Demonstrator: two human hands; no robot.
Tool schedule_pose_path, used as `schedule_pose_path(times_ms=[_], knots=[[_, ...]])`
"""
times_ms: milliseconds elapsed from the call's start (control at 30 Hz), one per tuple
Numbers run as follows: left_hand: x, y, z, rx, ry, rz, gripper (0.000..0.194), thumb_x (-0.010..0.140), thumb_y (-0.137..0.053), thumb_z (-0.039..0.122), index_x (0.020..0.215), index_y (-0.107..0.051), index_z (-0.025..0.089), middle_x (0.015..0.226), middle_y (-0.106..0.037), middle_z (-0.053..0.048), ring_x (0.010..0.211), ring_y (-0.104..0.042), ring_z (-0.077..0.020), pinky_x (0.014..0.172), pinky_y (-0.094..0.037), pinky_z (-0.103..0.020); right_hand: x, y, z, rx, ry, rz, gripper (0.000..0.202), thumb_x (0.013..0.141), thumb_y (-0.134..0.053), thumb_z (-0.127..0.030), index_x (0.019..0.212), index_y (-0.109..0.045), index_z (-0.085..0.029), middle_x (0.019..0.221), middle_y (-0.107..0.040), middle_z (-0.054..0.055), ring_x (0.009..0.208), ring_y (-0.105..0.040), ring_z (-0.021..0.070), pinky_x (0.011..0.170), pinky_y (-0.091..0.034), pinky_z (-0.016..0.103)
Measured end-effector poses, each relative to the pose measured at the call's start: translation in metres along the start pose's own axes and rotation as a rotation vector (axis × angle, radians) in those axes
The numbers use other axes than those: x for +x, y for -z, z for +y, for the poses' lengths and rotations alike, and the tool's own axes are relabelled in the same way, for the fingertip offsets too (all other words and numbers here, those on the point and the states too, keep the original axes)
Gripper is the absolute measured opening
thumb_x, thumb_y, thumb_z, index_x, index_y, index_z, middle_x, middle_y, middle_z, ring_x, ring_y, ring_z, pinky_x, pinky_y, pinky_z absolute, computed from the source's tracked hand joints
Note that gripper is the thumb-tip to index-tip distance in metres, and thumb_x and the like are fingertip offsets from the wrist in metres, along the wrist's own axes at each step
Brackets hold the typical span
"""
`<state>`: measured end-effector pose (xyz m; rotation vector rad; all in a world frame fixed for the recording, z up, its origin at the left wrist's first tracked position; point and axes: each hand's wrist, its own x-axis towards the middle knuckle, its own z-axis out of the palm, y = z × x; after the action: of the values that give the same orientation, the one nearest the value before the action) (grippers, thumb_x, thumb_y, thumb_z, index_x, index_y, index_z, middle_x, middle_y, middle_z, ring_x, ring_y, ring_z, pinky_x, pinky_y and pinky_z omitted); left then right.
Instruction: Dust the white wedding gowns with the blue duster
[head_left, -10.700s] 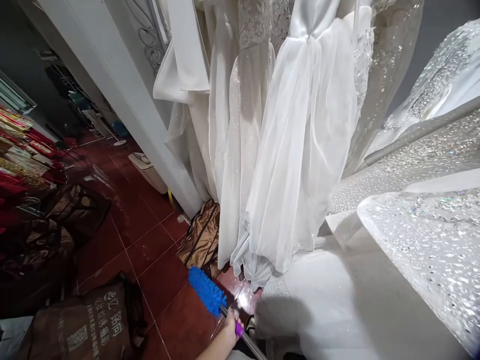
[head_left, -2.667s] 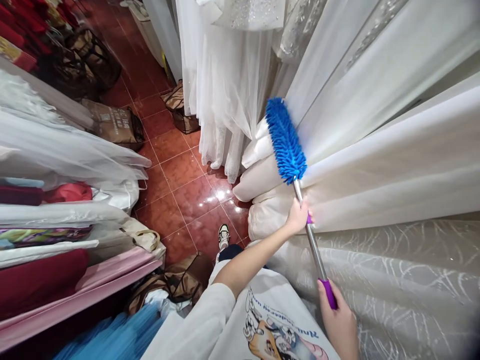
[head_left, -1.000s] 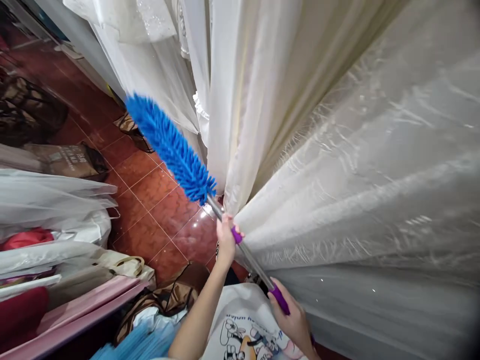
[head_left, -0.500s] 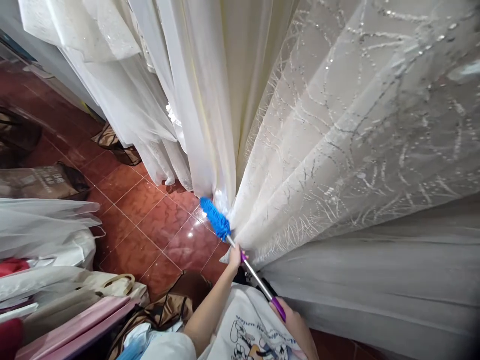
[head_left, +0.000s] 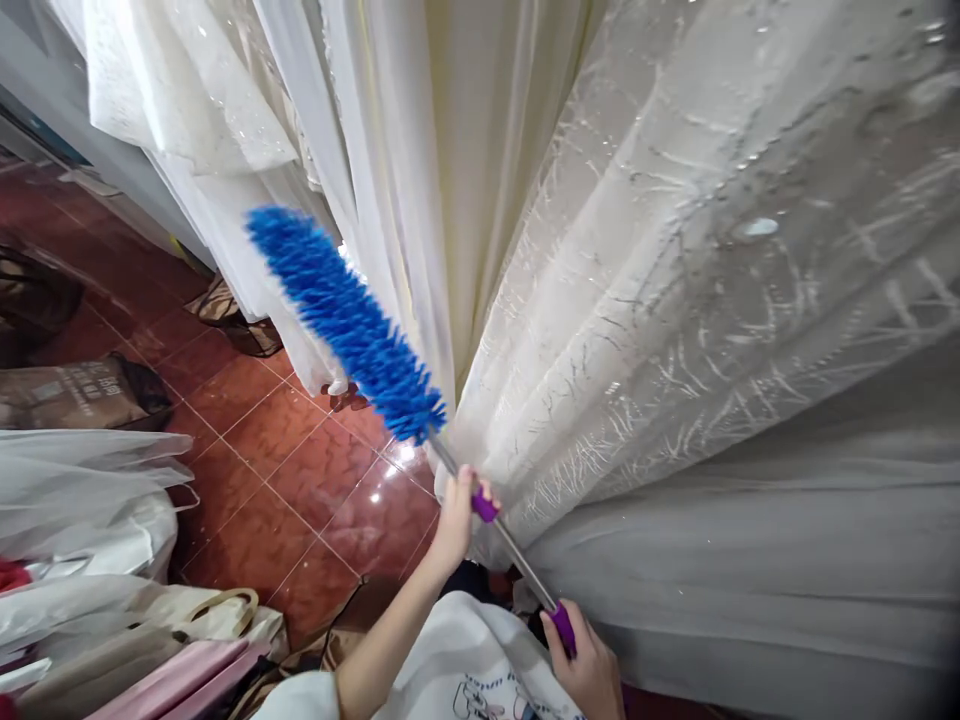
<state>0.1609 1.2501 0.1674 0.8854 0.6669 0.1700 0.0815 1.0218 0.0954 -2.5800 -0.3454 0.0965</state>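
Note:
A duster [head_left: 349, 325] with a fluffy blue head and a thin metal pole lies across the middle of my view, its head up and to the left. My left hand [head_left: 459, 512] is closed round the pole just below the head, by a purple collar. Lower down, my right hand [head_left: 581, 655] grips the purple end of the handle. The blue head is in front of hanging white gowns [head_left: 390, 180]; whether it touches them I cannot tell. To the right hangs a sheer gown [head_left: 600, 350] with silvery beading, close to my left hand.
Plain pale fabric [head_left: 750, 570] hangs at the lower right. Folded garments in white and pink [head_left: 172, 680] are stacked at the lower left. Brown bags [head_left: 82, 392] rest on the red tiled floor [head_left: 300, 500], and another brown bag [head_left: 240, 318] sits beneath the gowns.
The duster's head has risen from low by the gown hems, up and closer to me, so it looks much larger. Both hands keep their hold on the pole.

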Motion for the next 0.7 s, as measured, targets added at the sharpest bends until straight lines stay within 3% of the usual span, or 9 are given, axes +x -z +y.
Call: schedule_pose_path(times_ms=[67,133,233,367,467,533,600,700], knots=[[0.005,-0.031,-0.01,0.046,0.055,-0.062,0.048,0.066,-0.055,0.066,0.077,-0.039,0.023,0.053,-0.05,0.007,0.042,-0.052,-0.0098,0.041,-0.044,-0.022,-0.009,0.005,0.014,-0.043,-0.09,-0.064,0.061,0.085,-0.026,-0.062,0.097,-0.065,-0.016,0.083,-0.074,0.014,0.074,-0.07,0.027,0.059,-0.052,0.03],[0.01,-0.045,-0.033,0.04,0.111,-0.049,0.046,0.069,-0.053,0.065,0.078,-0.038,0.023,0.052,-0.049,0.008,0.039,-0.049,-0.0088,0.038,-0.042,-0.021,-0.021,0.013,0.031,-0.108,-0.184,-0.176,0.066,0.085,-0.022,-0.064,0.103,-0.064,-0.016,0.085,-0.074,0.014,0.077,-0.07,0.0288,0.06,-0.052,0.031],[0.011,-0.036,-0.089,0.006,0.242,0.1,0.039,0.074,-0.051,0.059,0.076,-0.038,0.023,0.051,-0.047,0.009,0.038,-0.049,-0.0083,0.039,-0.042,-0.02,-0.038,0.029,0.055,-0.165,-0.313,-0.368,0.059,0.084,-0.027,-0.062,0.106,-0.063,-0.022,0.087,-0.075,0.01,0.08,-0.07,0.0286,0.062,-0.052,0.032],[-0.014,-0.007,-0.187,-0.111,0.576,0.375,0.034,0.079,-0.051,0.052,0.07,-0.041,0.021,0.048,-0.047,0.007,0.037,-0.048,-0.01,0.039,-0.04,-0.022,-0.063,0.05,0.099,-0.12,-0.334,-0.609,0.049,0.086,-0.027,-0.056,0.093,-0.065,-0.025,0.08,-0.075,0.006,0.078,-0.07,0.0265,0.062,-0.051,0.031],[-0.053,-0.004,-0.257,-0.221,0.58,0.548,0.04,0.08,-0.046,0.055,0.063,-0.04,0.02,0.044,-0.043,0.006,0.035,-0.044,-0.0089,0.037,-0.036,-0.021,-0.089,0.06,0.155,-0.198,-0.193,-0.646,0.045,0.088,-0.033,-0.049,0.098,-0.065,-0.019,0.082,-0.075,0.01,0.075,-0.07,0.0265,0.062,-0.052,0.031],[-0.082,-0.013,-0.288,-0.281,0.516,0.652,0.043,0.079,-0.045,0.059,0.061,-0.038,0.021,0.043,-0.04,0.007,0.034,-0.04,-0.0079,0.036,-0.034,-0.02,-0.106,0.066,0.196,-0.264,-0.047,-0.601,0.042,0.088,-0.037,-0.043,0.102,-0.064,-0.015,0.083,-0.074,0.012,0.072,-0.07,0.0252,0.06,-0.052,0.03],[-0.107,-0.025,-0.298,-0.361,0.44,0.717,0.044,0.075,-0.049,0.062,0.063,-0.04,0.021,0.044,-0.04,0.007,0.033,-0.039,-0.0075,0.035,-0.033,-0.02,-0.117,0.074,0.227,-0.293,0.116,-0.502,0.038,0.088,-0.039,-0.042,0.1,-0.064,-0.016,0.085,-0.074,0.01,0.07,-0.07,0.0225,0.059,-0.052,0.027],[-0.135,-0.045,-0.267,-0.462,0.265,0.646,0.045,0.069,-0.056,0.064,0.071,-0.044,0.021,0.049,-0.044,0.008,0.038,-0.043,-0.0077,0.038,-0.037,-0.02,-0.119,0.084,0.241,-0.281,0.305,-0.3,0.033,0.088,-0.043,-0.045,0.091,-0.063,-0.02,0.081,-0.073,0.006,0.068,-0.068,0.0192,0.06,-0.05,0.026]])
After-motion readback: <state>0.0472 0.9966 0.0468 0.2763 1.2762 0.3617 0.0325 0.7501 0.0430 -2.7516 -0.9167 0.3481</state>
